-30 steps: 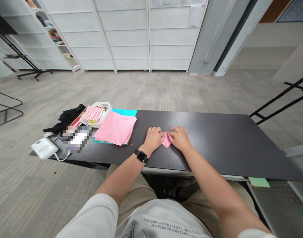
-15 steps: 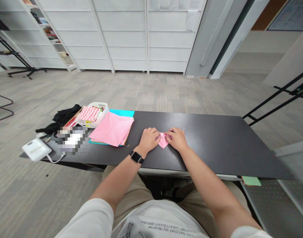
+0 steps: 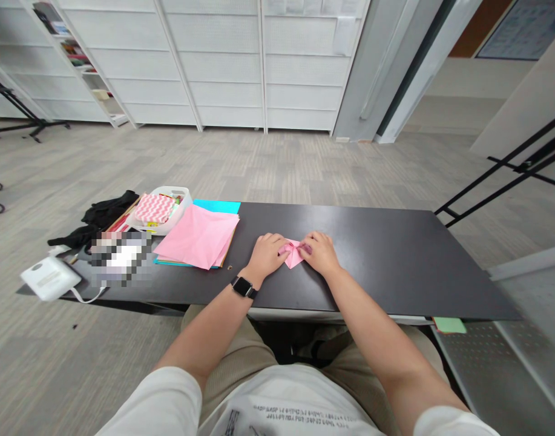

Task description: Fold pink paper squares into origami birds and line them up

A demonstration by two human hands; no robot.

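A small folded piece of pink paper (image 3: 294, 259) lies on the dark tabletop, its point toward me. My left hand (image 3: 269, 253), with a black watch on the wrist, grips the paper's left side between thumb and fingers. On the other side my right hand (image 3: 320, 251) has its fingers closed on the right part. Creases meet near the middle of the paper, between my thumbs. The fingertips cover parts of its upper left and right edges.
Left of my hands lies a stack of pink sheets (image 3: 198, 237) over blue ones. Behind it stands a white basket (image 3: 186, 203) holding a pink-and-white zigzag item. A white device with a cable (image 3: 50, 278) sits at the table's left end. Green paper (image 3: 449, 326) is below the front edge.
My hands have moved slightly apart, and more of the pink paper's upper part shows between them. The whole view has shifted a little, so the table appears further left.
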